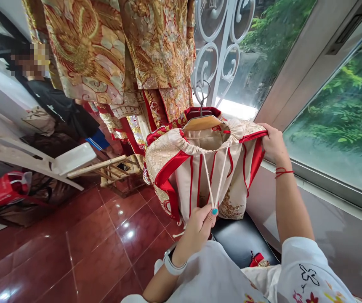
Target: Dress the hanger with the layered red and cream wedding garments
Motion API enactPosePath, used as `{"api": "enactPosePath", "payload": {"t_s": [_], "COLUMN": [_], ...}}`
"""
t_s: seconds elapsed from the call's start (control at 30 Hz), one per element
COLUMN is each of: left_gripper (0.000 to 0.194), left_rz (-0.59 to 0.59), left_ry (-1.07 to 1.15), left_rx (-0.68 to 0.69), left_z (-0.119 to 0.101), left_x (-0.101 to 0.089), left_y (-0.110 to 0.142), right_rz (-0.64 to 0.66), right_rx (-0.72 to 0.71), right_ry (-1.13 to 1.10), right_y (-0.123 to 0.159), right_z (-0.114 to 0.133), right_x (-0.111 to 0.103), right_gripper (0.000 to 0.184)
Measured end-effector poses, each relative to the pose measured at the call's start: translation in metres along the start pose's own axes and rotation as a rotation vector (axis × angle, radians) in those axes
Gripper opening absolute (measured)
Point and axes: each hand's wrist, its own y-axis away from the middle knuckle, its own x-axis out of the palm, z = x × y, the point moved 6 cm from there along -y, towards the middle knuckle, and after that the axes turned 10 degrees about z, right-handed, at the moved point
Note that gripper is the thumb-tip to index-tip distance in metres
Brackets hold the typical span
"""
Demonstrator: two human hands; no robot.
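A cream skirt [185, 185] with red trim and a gathered waist hangs in front of me from a wooden hanger [204, 122] with a metal hook. Two white drawstrings [208, 179] run down from its waistband and meet in my left hand [200, 223], which is closed on them; a loose end dangles below. Up at the right side of the waistband, my right hand [273, 143] grips the skirt's red-edged panel and holds it out to the side. Part of the right hand's fingers is hidden behind the cloth.
Gold embroidered garments [86, 50] hang behind. A window [335, 92] lies to the right, a black seat [244, 237] below. Leftward are a bamboo stool [114, 170], a white chair [73, 158], a red bag [2, 189] and another person [61, 101]. Red tiles [89, 256] cover the floor.
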Motion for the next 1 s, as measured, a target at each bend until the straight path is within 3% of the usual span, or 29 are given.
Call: {"api": "enactPosePath", "payload": {"t_s": [0.17, 0.27, 0.33, 0.37, 0.4, 0.43, 0.5, 0.53, 0.57, 0.67, 0.7, 0.73, 0.83, 1.0], "left_gripper": [0.057, 0.057, 0.057, 0.058, 0.058, 0.058, 0.058, 0.058, 0.058, 0.059, 0.06, 0.061, 0.061, 0.058], "left_rz": [-0.019, -0.005, 0.017, 0.028, 0.038, 0.048, 0.069, 0.081, 0.089, 0.089, 0.076, 0.057, -0.015, -0.083], "left_ry": [-0.001, 0.008, 0.048, 0.078, 0.112, 0.148, 0.212, 0.237, 0.256, 0.261, 0.245, 0.222, 0.154, 0.114], "left_rx": [-0.045, -0.097, -0.116, -0.12, -0.123, -0.125, -0.122, -0.119, -0.116, -0.112, -0.111, -0.109, -0.086, -0.036], "left_z": [0.01, 0.017, 0.021, 0.022, 0.023, 0.023, 0.023, 0.023, 0.023, 0.027, 0.029, 0.031, 0.034, 0.019], "left_x": [0.005, 0.006, 0.007, 0.008, 0.009, 0.01, 0.014, 0.016, 0.018, 0.025, 0.027, 0.028, 0.027, 0.014], "left_y": [-0.009, -0.009, -0.008, -0.008, -0.008, -0.008, -0.009, -0.01, -0.01, -0.011, -0.011, -0.011, -0.008, 0.002], "right_rz": [0.235, 0.366, 0.419, 0.366, 0.222, 0.004, -0.437, -0.494, -0.375, 0.39, 0.574, 0.68, 0.768, 0.835], "right_rx": [0.097, 0.216, 0.211, 0.195, 0.176, 0.158, 0.161, 0.182, 0.212, 0.245, 0.23, 0.213, 0.237, 0.475], "right_ry": [-0.112, -0.374, -0.638, -0.757, -0.84, -0.883, -0.874, -0.878, -0.91, -0.997, -1.012, -1.033, -1.117, -1.166], "right_y": [-0.026, -0.02, -0.002, 0.01, 0.023, 0.039, 0.078, 0.094, 0.103, 0.119, 0.123, 0.124, 0.107, 0.052], "right_z": [-0.006, -0.01, -0.007, -0.004, -0.003, -0.002, 0.005, 0.015, 0.029, 0.091, 0.111, 0.127, 0.152, 0.157], "right_x": [0.005, 0.005, 0.007, 0.007, 0.005, 0.002, 0.006, 0.019, 0.041, 0.115, 0.13, 0.138, 0.141, 0.137], "right_gripper": [0.053, 0.051, 0.068, 0.081, 0.084, 0.076, 0.035, 0.021, 0.016, 0.031, 0.036, 0.039, 0.031, 0.017]}}
